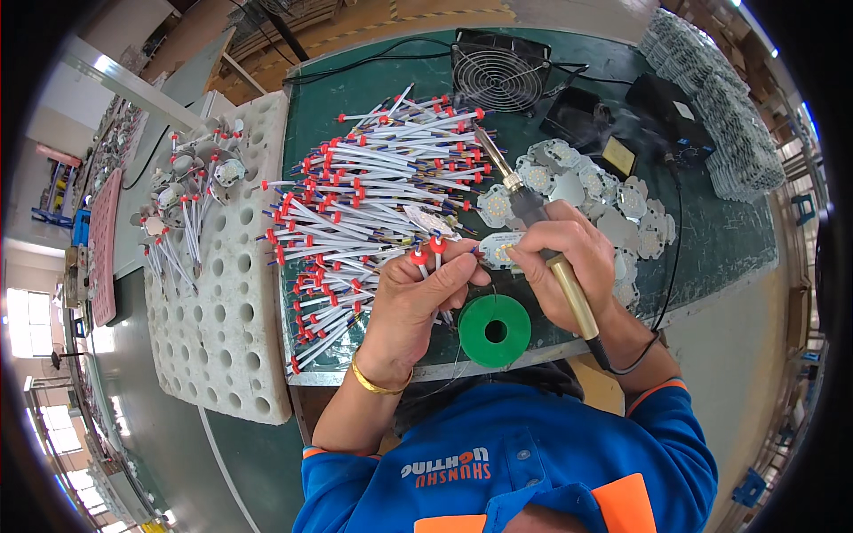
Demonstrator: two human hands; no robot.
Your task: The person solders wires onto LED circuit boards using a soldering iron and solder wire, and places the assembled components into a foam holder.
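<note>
My left hand (404, 306) is closed around white cables with red collars (419, 257), which stick up between thumb and fingers. Close to its fingertips is a thin wire running near the green spool (473, 342). A soldering iron (528, 207) lies in my right hand (573, 253), its metal tip pointing up and left over the cable pile. Between that hand's thumb and fingers is also a small pale LED board (498, 249), its left edge near my left fingertips. Another board (431, 222) lies just beyond my left hand, on the cables.
A large heap of white cables (382, 164) covers the bench's left part. LED boards (613, 213) lie at right, near a yellow sponge (618, 156). Behind are a fan (499, 75), a black box (671, 115) and stacked grey parts (737, 133). A perforated foam board (218, 302) stands left.
</note>
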